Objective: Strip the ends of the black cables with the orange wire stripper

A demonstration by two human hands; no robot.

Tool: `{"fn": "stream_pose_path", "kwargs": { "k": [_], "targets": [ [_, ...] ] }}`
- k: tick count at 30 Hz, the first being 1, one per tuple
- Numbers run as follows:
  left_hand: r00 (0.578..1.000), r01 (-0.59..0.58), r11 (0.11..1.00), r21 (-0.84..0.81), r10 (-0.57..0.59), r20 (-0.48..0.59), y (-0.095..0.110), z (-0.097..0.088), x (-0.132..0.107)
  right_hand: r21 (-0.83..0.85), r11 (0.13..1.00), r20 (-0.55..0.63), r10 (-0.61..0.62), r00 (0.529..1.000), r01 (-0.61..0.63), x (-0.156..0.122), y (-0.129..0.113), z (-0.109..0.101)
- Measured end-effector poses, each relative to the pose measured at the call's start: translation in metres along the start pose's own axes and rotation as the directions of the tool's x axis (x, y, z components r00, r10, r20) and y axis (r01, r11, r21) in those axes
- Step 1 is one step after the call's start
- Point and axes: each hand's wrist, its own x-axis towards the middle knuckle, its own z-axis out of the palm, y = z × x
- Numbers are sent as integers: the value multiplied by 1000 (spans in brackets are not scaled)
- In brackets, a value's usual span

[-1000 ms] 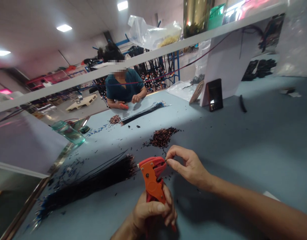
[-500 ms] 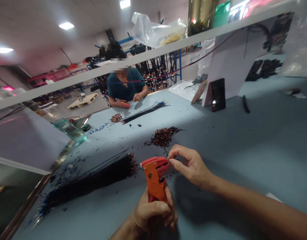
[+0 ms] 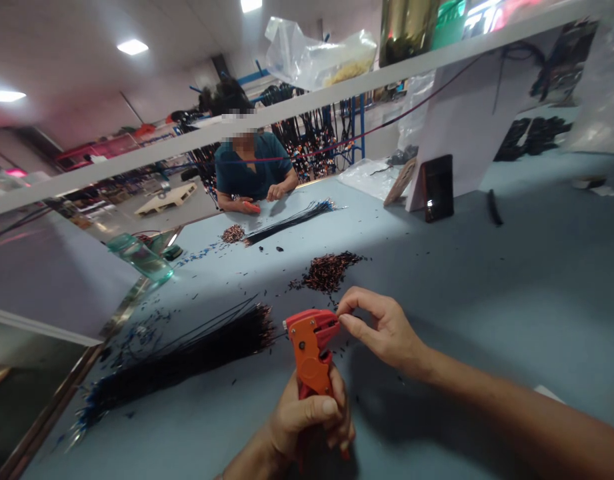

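My left hand is wrapped round the handle of an orange and red wire stripper, held upright with its jaws toward the right. At those jaws, the thumb and forefinger of my right hand are pinched together; whatever lies between them is too small to make out. Left of the tool lies a thick bundle of black wires, with copper-coloured ends toward the tool and blue ends at the far left. Beyond my hands sits a heap of short black and copper-coloured offcuts.
Across the table sits a co-worker holding a red tool, near a smaller wire bundle and offcut pile. A green bottle lies at the left edge. A dark phone leans against a white panel.
Very little differs. The view has shifted slightly, and both hands and the wire stripper keep nearly the same pose, my right fingers still at the jaws.
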Motion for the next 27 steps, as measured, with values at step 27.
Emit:
{"fn": "stream_pose_path", "kwargs": {
  "k": [27],
  "targets": [
    [994, -12, 998, 58, 18, -109, -3, 2, -1, -74, 993, 113, 101, 989, -93, -1, 0, 0]
  ]
}}
